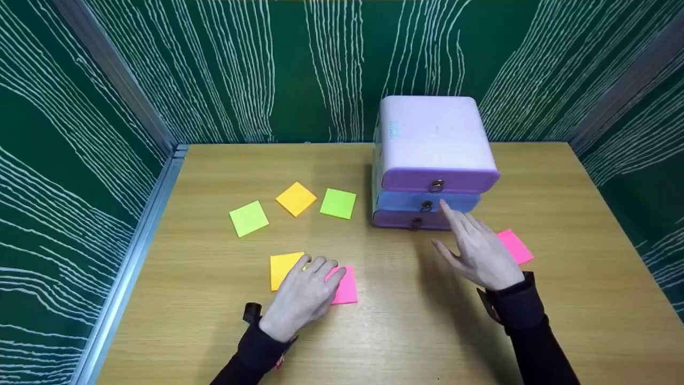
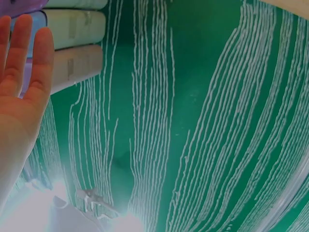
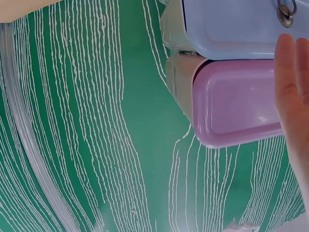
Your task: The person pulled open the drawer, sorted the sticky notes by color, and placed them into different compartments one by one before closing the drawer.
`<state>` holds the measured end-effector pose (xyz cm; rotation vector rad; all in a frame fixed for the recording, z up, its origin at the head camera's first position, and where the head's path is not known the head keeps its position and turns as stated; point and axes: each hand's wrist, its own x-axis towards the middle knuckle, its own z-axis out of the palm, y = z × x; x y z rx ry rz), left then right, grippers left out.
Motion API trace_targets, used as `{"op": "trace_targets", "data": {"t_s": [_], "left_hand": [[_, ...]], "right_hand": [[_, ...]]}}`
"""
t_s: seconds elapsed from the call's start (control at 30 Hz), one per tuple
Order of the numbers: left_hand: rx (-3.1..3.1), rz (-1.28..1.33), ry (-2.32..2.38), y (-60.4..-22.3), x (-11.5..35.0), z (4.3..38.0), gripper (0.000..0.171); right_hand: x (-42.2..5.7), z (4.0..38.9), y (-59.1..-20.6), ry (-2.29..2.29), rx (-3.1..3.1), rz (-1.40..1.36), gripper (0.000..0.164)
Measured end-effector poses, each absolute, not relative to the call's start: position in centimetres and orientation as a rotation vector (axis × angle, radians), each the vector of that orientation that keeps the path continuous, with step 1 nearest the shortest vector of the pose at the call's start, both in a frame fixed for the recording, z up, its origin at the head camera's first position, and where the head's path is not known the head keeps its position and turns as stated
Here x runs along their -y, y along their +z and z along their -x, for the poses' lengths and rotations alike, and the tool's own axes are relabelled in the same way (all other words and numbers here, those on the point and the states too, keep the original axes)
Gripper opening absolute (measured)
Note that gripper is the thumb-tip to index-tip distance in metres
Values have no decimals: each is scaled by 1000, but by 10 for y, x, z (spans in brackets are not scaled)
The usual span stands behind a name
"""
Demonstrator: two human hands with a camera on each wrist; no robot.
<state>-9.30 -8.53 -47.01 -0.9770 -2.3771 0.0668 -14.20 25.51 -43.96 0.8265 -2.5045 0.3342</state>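
Note:
A small three-drawer cabinet [image 1: 438, 133] stands at the back right of the table, its top drawer purple, its middle drawer [image 1: 401, 200] blue and its bottom one purple. My right hand [image 1: 483, 251] reaches up before it, fingers extended. In the head view the index fingertip overlaps the blue drawer, just right of its ring pull [image 1: 426, 206]. The right wrist view shows the same fingers [image 3: 286, 72] below that ring. My left hand [image 1: 304, 294] hovers over a yellow sticky note [image 1: 281, 270] and a pink sticky note [image 1: 346, 289], partly covering both, with nothing in its fingers.
Left of the cabinet lie a green note [image 1: 338, 203], an orange note [image 1: 296, 199] and a yellow-green note [image 1: 249, 218]. Another pink note [image 1: 515, 246] lies beside my right hand, partly hidden by it. Green walls [image 1: 291, 69] with white lines enclose the table [image 1: 214, 176].

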Motion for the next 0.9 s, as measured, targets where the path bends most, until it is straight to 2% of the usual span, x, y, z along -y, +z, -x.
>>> {"op": "trace_targets", "data": {"t_s": [0.57,0.9], "left_hand": [[2357,962,53,-472,83,94,26],[2394,962,36,-474,85,95,25]], "right_hand": [[-246,171,-450,345,2534,-734,75],[-245,180,-449,454,2478,-653,53]]}}
